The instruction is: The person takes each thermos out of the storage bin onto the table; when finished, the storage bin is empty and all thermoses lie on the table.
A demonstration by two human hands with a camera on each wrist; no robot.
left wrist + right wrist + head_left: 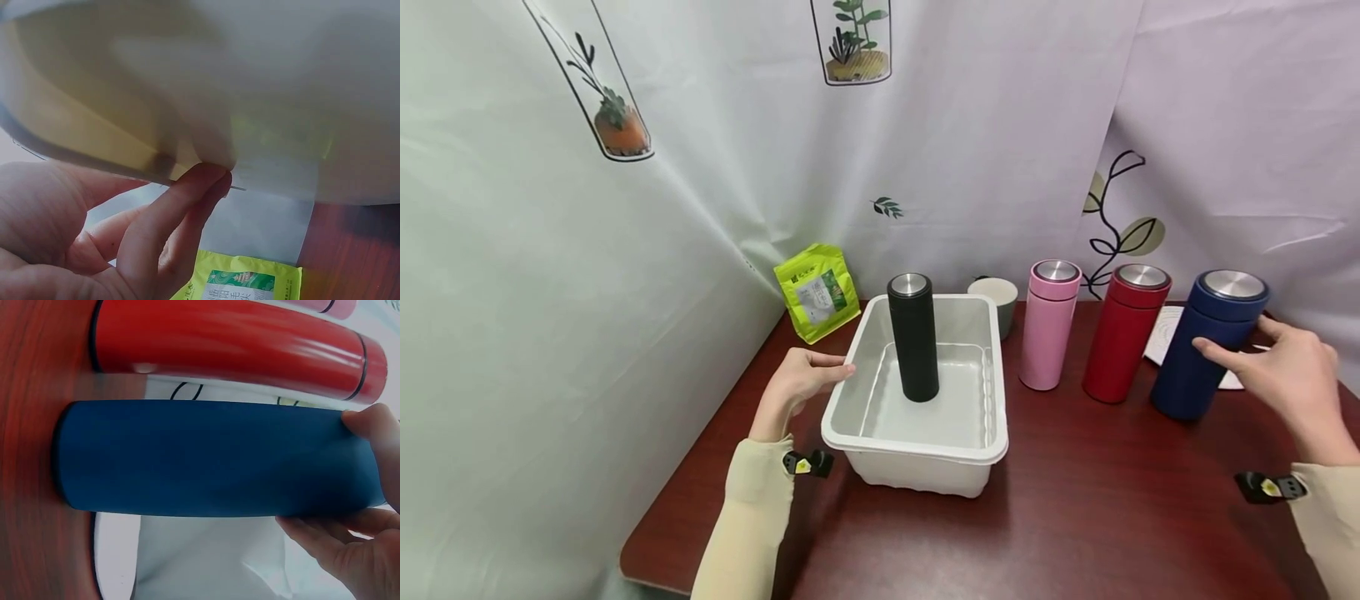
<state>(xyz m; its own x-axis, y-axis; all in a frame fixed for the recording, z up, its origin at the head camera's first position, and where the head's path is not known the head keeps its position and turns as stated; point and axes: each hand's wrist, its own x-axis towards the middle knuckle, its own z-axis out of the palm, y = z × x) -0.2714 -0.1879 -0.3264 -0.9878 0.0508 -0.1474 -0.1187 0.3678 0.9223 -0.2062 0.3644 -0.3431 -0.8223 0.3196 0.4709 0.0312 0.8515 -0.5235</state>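
Observation:
A black thermos flask (915, 346) stands upright inside a light grey plastic basin (917, 454). My left hand (805, 379) pinches the basin's left rim between thumb and fingers, as the left wrist view (156, 231) also has it. Off to the right, my right hand (1288, 367) grips a blue thermos flask (1198, 358) near its top, thumb on one side and fingers on the other. In the right wrist view, that flask's base (69, 456) appears at the tabletop. A red thermos flask (1123, 342) and a pink one (1050, 333) stand upright to its left.
A grey-green cup (1006, 317) with a pale top stands behind the basin's right corner. At the back left sits a yellow-green pouch (816, 292). White flat items (1165, 333) lie behind the blue flask. Printed cloth (985, 167) hangs along the brown table's (1075, 517) back.

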